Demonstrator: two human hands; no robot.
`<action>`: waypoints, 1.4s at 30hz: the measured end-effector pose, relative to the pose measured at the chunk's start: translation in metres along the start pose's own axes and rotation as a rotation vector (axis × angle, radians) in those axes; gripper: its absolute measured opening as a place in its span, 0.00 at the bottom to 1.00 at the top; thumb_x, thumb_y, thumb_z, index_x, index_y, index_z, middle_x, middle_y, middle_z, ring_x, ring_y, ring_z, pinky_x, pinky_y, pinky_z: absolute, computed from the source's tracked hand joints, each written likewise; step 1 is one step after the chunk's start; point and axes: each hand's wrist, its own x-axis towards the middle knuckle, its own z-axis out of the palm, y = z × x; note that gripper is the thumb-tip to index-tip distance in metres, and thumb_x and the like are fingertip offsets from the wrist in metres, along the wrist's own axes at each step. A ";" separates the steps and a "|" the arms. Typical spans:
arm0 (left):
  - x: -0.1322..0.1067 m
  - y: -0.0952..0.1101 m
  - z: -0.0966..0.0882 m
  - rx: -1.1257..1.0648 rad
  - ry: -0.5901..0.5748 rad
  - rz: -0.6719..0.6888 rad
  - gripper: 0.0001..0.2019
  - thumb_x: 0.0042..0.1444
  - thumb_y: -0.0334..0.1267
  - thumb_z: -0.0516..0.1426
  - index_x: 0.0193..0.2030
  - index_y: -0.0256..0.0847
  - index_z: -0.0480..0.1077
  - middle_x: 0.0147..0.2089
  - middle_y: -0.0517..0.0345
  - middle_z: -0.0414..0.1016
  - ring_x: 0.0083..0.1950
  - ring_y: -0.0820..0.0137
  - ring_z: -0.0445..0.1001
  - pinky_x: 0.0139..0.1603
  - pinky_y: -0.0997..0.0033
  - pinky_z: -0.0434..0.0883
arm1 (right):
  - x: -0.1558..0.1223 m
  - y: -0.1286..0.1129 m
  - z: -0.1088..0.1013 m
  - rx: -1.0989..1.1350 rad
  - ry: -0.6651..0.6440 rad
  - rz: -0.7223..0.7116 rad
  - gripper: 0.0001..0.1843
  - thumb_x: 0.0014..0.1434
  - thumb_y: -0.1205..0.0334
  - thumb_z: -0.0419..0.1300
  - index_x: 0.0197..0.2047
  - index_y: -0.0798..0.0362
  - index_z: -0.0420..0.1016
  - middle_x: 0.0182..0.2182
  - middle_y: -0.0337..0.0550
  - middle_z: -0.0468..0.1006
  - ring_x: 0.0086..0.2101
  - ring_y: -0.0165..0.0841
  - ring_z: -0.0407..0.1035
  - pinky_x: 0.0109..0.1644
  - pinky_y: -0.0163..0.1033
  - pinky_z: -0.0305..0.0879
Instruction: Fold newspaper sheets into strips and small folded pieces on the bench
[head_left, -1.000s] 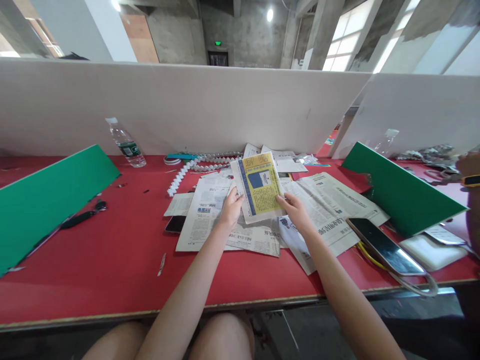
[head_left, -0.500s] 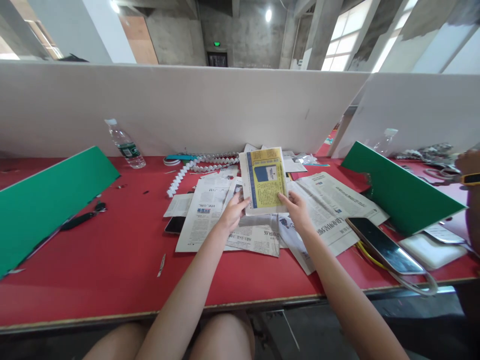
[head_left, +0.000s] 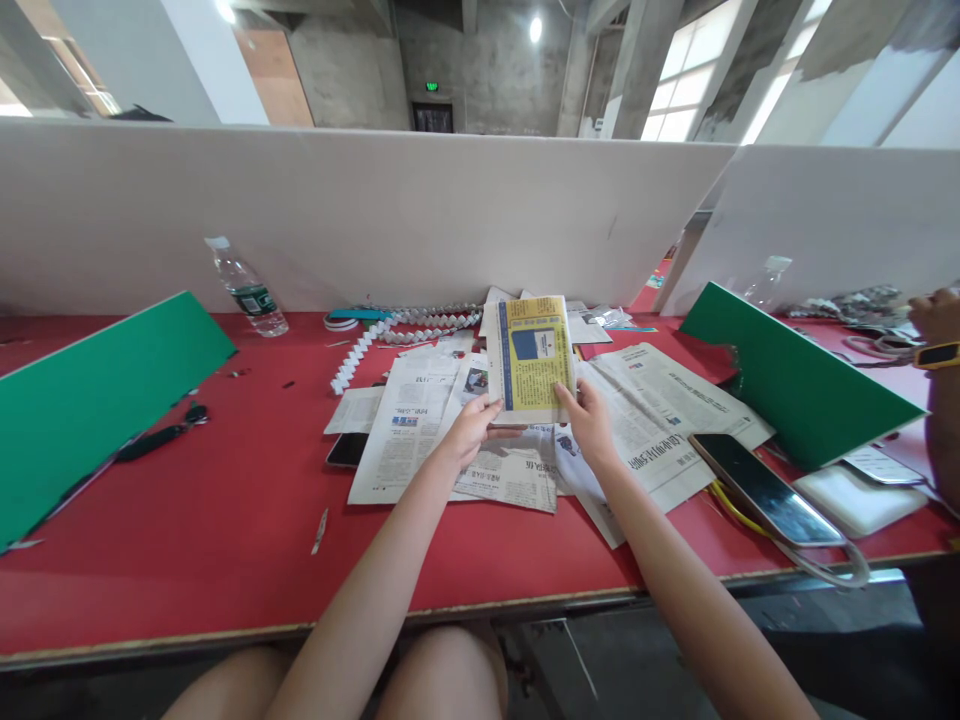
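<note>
A folded newspaper packet (head_left: 534,350) with a yellow and blue printed face is held up above the table. My right hand (head_left: 589,425) grips its lower right corner, thumb on the front and fingers behind. At the lower left corner is my left hand (head_left: 471,430), its thumb touching the edge and its fingers stretched out just below the packet. Newspaper sheets (head_left: 409,430) lie beneath my hands, and a larger newspaper (head_left: 660,400) spreads to the right.
A zigzag chain of folded paper (head_left: 364,352) lies behind the sheets. Two phones (head_left: 765,490) (head_left: 347,450) rest nearby. Green boards (head_left: 112,400) (head_left: 802,385) stand on both sides. A water bottle (head_left: 251,290) is at back left. Another person's hand (head_left: 937,320) shows at far right.
The packet has shifted slightly right in my right hand. My left hand's grip has loosened, and its fingers now show stretched out under the packet's lower edge.
</note>
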 end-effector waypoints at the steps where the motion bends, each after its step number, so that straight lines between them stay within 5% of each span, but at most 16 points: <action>1: 0.000 0.001 0.001 -0.004 -0.018 -0.023 0.13 0.56 0.34 0.57 0.48 0.39 0.72 0.50 0.47 0.74 0.48 0.60 0.75 0.48 0.55 0.74 | 0.000 0.000 0.000 0.020 -0.018 0.017 0.19 0.51 0.42 0.57 0.31 0.50 0.65 0.23 0.37 0.68 0.23 0.29 0.61 0.21 0.34 0.57; 17: -0.004 0.013 0.002 0.011 -0.033 -0.002 0.05 0.55 0.32 0.56 0.39 0.36 0.72 0.47 0.48 0.74 0.47 0.63 0.74 0.51 0.56 0.74 | -0.001 -0.011 -0.009 0.202 -0.179 0.222 0.18 0.49 0.46 0.61 0.34 0.51 0.71 0.27 0.39 0.73 0.27 0.30 0.68 0.26 0.34 0.66; 23: -0.001 0.017 -0.002 0.090 0.061 0.061 0.06 0.56 0.32 0.55 0.38 0.34 0.71 0.46 0.48 0.73 0.39 0.68 0.76 0.43 0.63 0.76 | 0.000 -0.015 -0.016 0.194 -0.300 0.293 0.13 0.46 0.50 0.63 0.28 0.52 0.72 0.27 0.39 0.73 0.28 0.29 0.67 0.31 0.34 0.68; 32: -0.003 0.021 -0.003 0.069 0.096 0.049 0.09 0.54 0.29 0.55 0.41 0.34 0.72 0.45 0.48 0.75 0.35 0.70 0.76 0.31 0.72 0.76 | 0.004 -0.006 -0.015 0.177 -0.257 0.198 0.15 0.42 0.50 0.66 0.27 0.52 0.72 0.19 0.35 0.69 0.19 0.25 0.59 0.24 0.34 0.62; 37: -0.001 0.020 -0.004 0.089 0.169 0.036 0.07 0.56 0.30 0.54 0.40 0.33 0.70 0.45 0.50 0.73 0.32 0.72 0.77 0.33 0.72 0.76 | 0.001 -0.011 -0.017 0.184 -0.311 0.330 0.14 0.46 0.53 0.65 0.33 0.53 0.72 0.25 0.42 0.76 0.27 0.31 0.72 0.28 0.34 0.66; 42: 0.000 0.019 -0.003 0.131 0.189 0.023 0.05 0.57 0.32 0.54 0.38 0.34 0.69 0.44 0.50 0.71 0.31 0.72 0.77 0.36 0.70 0.76 | 0.001 -0.006 -0.017 0.180 -0.289 0.362 0.14 0.45 0.55 0.67 0.31 0.53 0.70 0.23 0.45 0.78 0.26 0.33 0.73 0.26 0.35 0.66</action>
